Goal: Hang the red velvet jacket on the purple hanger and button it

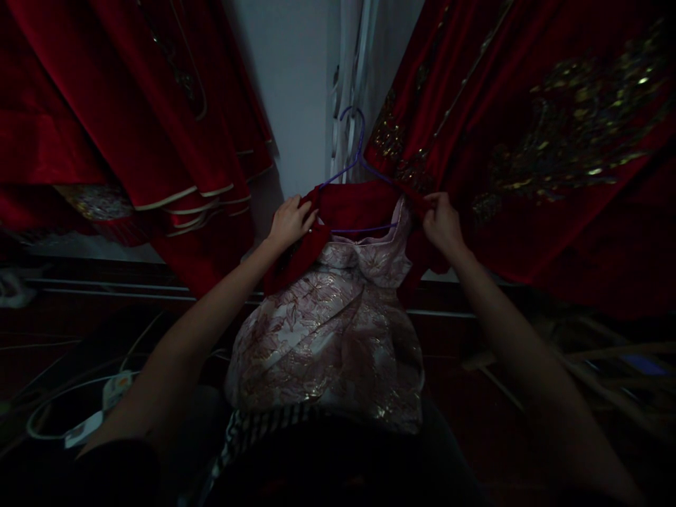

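A pale pink dress [343, 338] with a shiny gold floral pattern lies in front of me, its skirt toward my lap. A purple hanger [346, 169] is inside its neckline, with the hook standing up at the top. Around the hanger's shoulders is a red garment [359, 204], spread behind the dress's bodice. My left hand [293, 224] is closed on the red garment's left front edge, which folds over the dress strap. My right hand [442, 224] pinches the red garment's other side, out to the right of the dress. Its fingertips are partly hidden by the dark cloth.
Red draped cloth with pale trim [158, 127] hangs at the left. More red cloth with gold sequins [581, 134] hangs at the right. A white panel [290, 84] stands between them. A power strip [117, 389] with white cables lies lower left, and wooden slats [607, 352] lower right.
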`<state>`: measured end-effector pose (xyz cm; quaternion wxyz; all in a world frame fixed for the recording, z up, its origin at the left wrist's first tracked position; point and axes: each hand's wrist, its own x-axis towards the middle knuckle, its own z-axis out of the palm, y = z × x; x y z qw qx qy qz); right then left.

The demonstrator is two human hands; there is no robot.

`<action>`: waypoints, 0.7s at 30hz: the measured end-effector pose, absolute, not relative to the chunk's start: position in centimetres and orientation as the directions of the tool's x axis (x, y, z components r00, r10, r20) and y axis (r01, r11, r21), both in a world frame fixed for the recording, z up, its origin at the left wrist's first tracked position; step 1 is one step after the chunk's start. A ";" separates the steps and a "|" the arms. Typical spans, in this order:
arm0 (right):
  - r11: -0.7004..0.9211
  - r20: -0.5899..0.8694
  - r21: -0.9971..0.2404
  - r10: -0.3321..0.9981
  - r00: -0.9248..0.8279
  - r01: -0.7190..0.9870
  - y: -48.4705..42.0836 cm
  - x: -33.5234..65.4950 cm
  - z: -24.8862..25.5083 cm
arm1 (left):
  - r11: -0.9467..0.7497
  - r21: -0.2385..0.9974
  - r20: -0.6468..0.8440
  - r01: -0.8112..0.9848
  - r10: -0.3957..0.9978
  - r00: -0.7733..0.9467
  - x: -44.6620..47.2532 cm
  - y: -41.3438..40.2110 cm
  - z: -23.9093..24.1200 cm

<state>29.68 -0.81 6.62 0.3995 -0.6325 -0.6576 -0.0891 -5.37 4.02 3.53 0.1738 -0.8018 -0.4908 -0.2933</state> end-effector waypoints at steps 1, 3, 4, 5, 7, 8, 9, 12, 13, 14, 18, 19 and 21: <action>0.186 0.626 -0.366 0.774 0.093 0.912 -1.0 29.1 6.5 | -0.458 0.014 0.641 0.889 0.687 0.344 -5.3 3.9 3.5; 0.190 0.596 -0.307 0.802 0.033 0.933 -1.5 28.0 6.5 | -0.461 0.029 0.636 0.887 0.693 0.339 -5.3 3.8 3.6; 0.187 0.590 -0.276 0.808 0.012 0.943 -1.9 27.6 6.6 | -0.462 0.039 0.634 0.886 0.697 0.335 -5.3 3.8 3.7; 0.179 0.593 -0.250 0.805 0.004 0.951 -2.2 27.3 6.8 | -0.463 0.049 0.633 0.885 0.700 0.331 -5.3 3.7 3.7; 0.148 0.614 -0.225 0.789 0.022 0.963 -2.8 26.9 7.2 | -0.463 0.065 0.635 0.884 0.702 0.322 -5.3 3.6 3.7; 0.127 0.625 -0.226 0.779 0.044 0.966 -3.1 26.8 7.4 | -0.461 0.069 0.639 0.885 0.702 0.316 -5.2 3.6 3.7; 0.110 0.630 -0.233 0.774 0.064 0.966 -3.4 26.6 7.6 | -0.458 0.071 0.642 0.886 0.701 0.311 -5.1 3.6 3.7; 0.122 0.593 -0.266 0.803 0.062 0.956 -3.5 25.5 7.9 | -0.442 0.081 0.644 0.893 0.708 0.292 -4.7 3.7 3.3; 0.149 0.569 -0.289 0.821 0.045 0.946 -3.1 24.8 8.0 | -0.436 0.090 0.643 0.895 0.712 0.282 -4.4 3.7 3.1; 0.180 0.545 -0.324 0.838 0.028 0.929 -2.6 24.0 8.0 | -0.431 0.102 0.644 0.897 0.716 0.271 -4.2 3.7 2.9; 0.269 0.529 -0.574 0.843 0.100 0.774 0.8 19.8 7.6 | -0.403 0.146 0.663 0.904 0.718 0.213 -3.1 3.5 2.0; 0.299 0.565 -0.622 0.812 0.151 0.724 1.5 18.7 7.2 | -0.395 0.153 0.668 0.906 0.717 0.200 -2.9 3.4 1.9; 0.338 0.606 -0.674 0.762 0.229 0.657 2.2 16.7 5.8 | -0.386 0.161 0.673 0.908 0.716 0.185 -3.0 3.4 1.9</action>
